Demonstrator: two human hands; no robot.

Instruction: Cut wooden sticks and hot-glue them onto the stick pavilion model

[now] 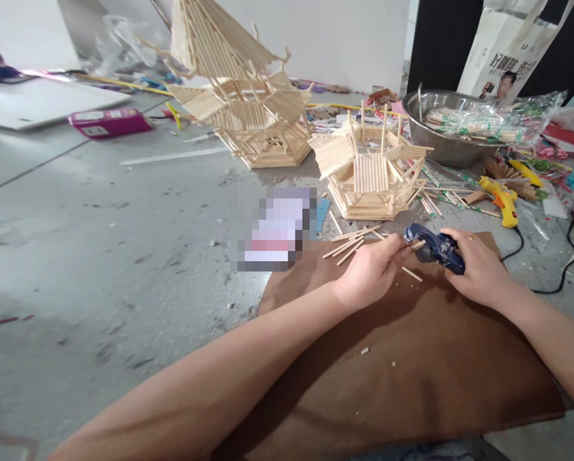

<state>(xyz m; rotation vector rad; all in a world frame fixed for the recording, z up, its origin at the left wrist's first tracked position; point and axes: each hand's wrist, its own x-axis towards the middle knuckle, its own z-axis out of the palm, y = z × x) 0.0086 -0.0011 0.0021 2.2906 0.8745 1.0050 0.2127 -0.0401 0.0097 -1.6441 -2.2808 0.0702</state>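
Note:
My left hand [371, 272] is closed, its fingertips pinching a short wooden stick [418, 244]. The stick's end reaches the blue hand cutter [435, 246], which my right hand [482, 269] grips from the right; whether the jaws touch the stick I cannot tell. Beneath both hands lies a brown board [412, 378]. Several loose sticks [349, 246] lie just left of and beyond my left hand, and one cut piece [412, 274] rests below the cutter. Small offcuts [365, 351] are scattered nearer to me.
Beyond my hands stands a small stick-built model [371, 173], with a taller roofed one [248, 102] behind it. A blurred-out phone [280, 227] lies left. At right are a yellow glue gun [503, 200] with its cord, a steel bowl [453, 150] holding bagged sticks, and craft scraps.

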